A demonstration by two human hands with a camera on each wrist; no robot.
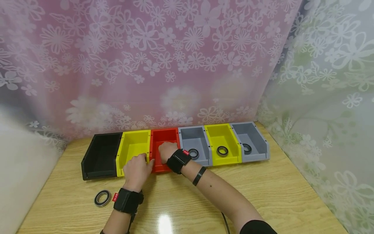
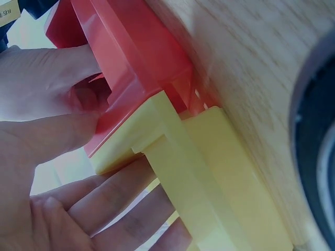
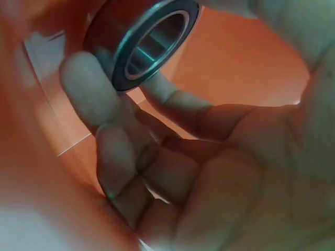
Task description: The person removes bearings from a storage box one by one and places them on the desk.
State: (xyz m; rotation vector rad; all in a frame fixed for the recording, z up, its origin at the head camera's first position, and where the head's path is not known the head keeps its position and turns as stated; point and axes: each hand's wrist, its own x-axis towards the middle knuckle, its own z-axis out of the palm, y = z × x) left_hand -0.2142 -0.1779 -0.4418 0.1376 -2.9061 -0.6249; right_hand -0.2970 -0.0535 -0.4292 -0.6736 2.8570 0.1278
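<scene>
Over the wooden table (image 1: 187, 201), our right hand (image 1: 167, 151) pinches a bearing (image 3: 128, 42), probably rigid, slick, best rim-held; our left hand (image 1: 136, 170) grips bin walls (image 2: 131, 123).

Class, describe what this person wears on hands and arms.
Both the left hand and right hand are without gloves. A wide black left wrist strap and matching right wrist strap each bear a small red tag with pale marks, too small to read. The right forearm also has a narrow dark band; a black sleeve shows near the elbow.
</scene>
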